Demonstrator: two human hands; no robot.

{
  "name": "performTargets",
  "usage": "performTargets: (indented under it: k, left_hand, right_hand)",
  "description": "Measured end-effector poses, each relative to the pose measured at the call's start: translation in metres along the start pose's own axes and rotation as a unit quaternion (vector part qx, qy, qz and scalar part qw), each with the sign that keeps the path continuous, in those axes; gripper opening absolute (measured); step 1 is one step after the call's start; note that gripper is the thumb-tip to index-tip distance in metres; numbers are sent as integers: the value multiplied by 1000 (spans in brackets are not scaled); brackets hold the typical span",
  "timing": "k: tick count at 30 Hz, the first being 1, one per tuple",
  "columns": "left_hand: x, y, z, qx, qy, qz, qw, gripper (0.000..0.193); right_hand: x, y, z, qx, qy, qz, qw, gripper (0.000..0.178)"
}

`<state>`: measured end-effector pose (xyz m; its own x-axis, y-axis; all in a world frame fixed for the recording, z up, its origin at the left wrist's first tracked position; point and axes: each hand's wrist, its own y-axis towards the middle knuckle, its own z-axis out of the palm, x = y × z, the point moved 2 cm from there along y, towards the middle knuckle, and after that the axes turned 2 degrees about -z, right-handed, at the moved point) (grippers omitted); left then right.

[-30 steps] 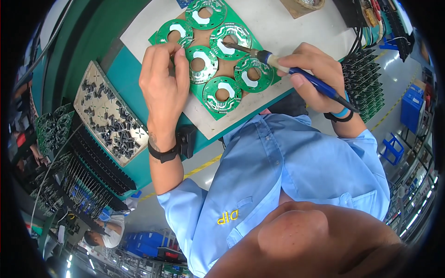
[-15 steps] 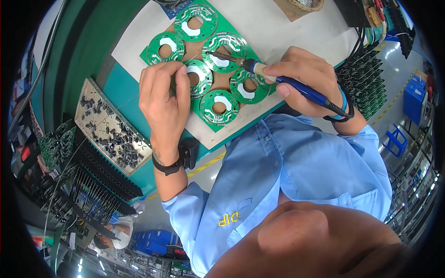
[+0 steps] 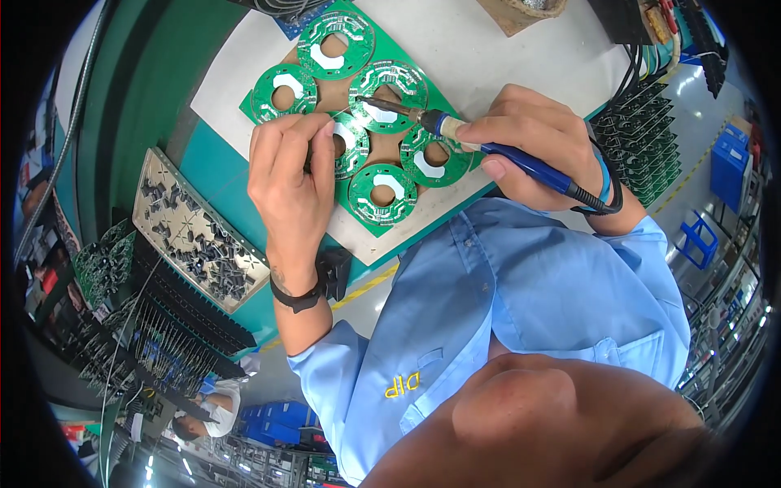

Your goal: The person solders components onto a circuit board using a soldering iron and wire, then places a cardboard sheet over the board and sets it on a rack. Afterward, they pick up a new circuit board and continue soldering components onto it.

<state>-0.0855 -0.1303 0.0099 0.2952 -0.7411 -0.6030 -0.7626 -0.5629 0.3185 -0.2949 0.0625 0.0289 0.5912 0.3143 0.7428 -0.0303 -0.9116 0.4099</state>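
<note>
A panel of several ring-shaped green circuit boards (image 3: 382, 195) with white patches lies on a pale sheet in front of me. My right hand (image 3: 543, 142) grips a blue soldering iron (image 3: 529, 168) like a pen. The iron's tip reaches the left edge of the upper right ring board (image 3: 413, 79), close to where it meets the ring below. My left hand (image 3: 286, 179) is over the panel's left side, thumb and forefinger pinched on thin solder wire (image 3: 342, 111) that runs toward the tip. This hand partly covers one ring board (image 3: 355, 146).
Left of the panel sits a beige tray (image 3: 150, 183) with small black parts. Beyond it stand black racks (image 3: 191, 305) with upright boards. More green boards (image 3: 643, 146) are stacked at right, near the iron's cable. A brown piece (image 3: 521, 15) lies at the far edge.
The scene has shifted slightly in the picture. The iron's handle sits a little lower, while its tip stays at the same board edge. Both hands keep their grip.
</note>
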Motion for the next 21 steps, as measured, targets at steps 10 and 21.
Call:
performTargets:
  k: [10, 21]
  left_hand:
    - [-3, 1, 5, 5, -5, 7, 1000, 12]
    - [-1, -2, 3, 2, -1, -1, 1000, 13]
  right_hand:
    - [0, -1, 0, -2, -3, 3, 1000, 24]
    - [1, -1, 2, -7, -5, -5, 1000, 26]
